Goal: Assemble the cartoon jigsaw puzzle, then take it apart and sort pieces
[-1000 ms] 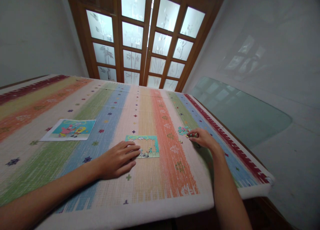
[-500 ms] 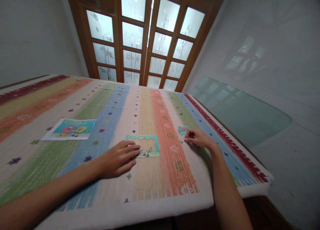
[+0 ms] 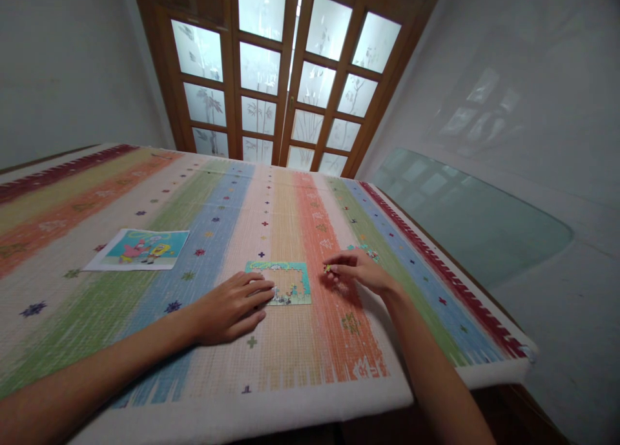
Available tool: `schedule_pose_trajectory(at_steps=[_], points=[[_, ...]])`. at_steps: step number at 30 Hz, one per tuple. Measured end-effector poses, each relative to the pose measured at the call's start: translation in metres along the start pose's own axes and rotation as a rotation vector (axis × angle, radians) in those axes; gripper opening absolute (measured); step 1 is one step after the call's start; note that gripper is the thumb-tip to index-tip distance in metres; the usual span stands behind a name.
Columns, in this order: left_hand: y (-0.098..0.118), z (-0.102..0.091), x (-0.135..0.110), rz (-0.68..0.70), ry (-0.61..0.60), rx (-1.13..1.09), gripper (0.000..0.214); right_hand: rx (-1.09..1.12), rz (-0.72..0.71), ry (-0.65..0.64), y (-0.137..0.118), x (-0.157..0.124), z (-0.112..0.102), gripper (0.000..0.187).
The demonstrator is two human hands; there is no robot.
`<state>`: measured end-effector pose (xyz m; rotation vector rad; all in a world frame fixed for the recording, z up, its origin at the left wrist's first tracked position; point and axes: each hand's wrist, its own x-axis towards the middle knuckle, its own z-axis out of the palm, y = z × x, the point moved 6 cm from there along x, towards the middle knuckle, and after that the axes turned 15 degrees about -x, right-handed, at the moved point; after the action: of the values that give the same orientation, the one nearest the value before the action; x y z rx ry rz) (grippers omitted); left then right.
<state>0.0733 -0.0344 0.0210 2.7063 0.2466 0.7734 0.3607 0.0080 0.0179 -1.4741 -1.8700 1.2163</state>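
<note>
One small yellow-green jigsaw piece (image 3: 328,268) sits at the fingertips of the right hand (image 3: 361,270), and from my remote seat I read the grip as thumb and fingers clamped on it. Holding it by its edge, I judge, leaves most of it exposed. That hand hangs over the orange stripe of the multicoloured striped tablecloth (image 3: 283,219), just right of the flat rectangular cardboard puzzle (image 3: 305,278) and apart from it.

The puzzle lies near the middle of my view, with a teal-and-green border along its far and right sides, some pieces at its near side and a tan, unfilled middle; I cannot tell how its left side looks, since the left hand (image 3: 230,309) covers it. The left hand lies palm down with its fingers slightly apart and clamped on nothing, the tips over the puzzle's left part, and I take that light weight as a way to stop the board sliding on the cloth.

Beyond the right hand, partly hidden by it, I see a loose heap of teal and pink jigsaw pieces (image 3: 371,252), presumably put there for easy reach. Well to the left, a white-edged paper print of pink and yellow cartoon figures (image 3: 148,250) lies face up, the figures upright to my view, probably so it can be glanced at without getting under either arm.
</note>
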Motion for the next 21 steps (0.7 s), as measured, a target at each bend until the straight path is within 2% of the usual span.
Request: schedule_pose_trajectory(at_steps=[4, 8, 13, 21], points=[[0.000, 0.000, 0.001, -0.003, -0.003, 0.005, 0.035, 0.151, -0.002, -0.051, -0.004, 0.008, 0.030, 0.036], [0.000, 0.001, 0.001, -0.011, -0.021, 0.017, 0.035, 0.172, -0.030, -0.017, -0.010, 0.010, 0.046, 0.032], [0.000, 0.003, 0.001, -0.002, -0.052, 0.042, 0.035, 0.071, -0.114, 0.022, -0.019, 0.015, 0.060, 0.025], [0.002, 0.002, 0.002, 0.010, -0.031, 0.071, 0.034, -0.171, -0.206, 0.118, -0.033, 0.018, 0.081, 0.006]])
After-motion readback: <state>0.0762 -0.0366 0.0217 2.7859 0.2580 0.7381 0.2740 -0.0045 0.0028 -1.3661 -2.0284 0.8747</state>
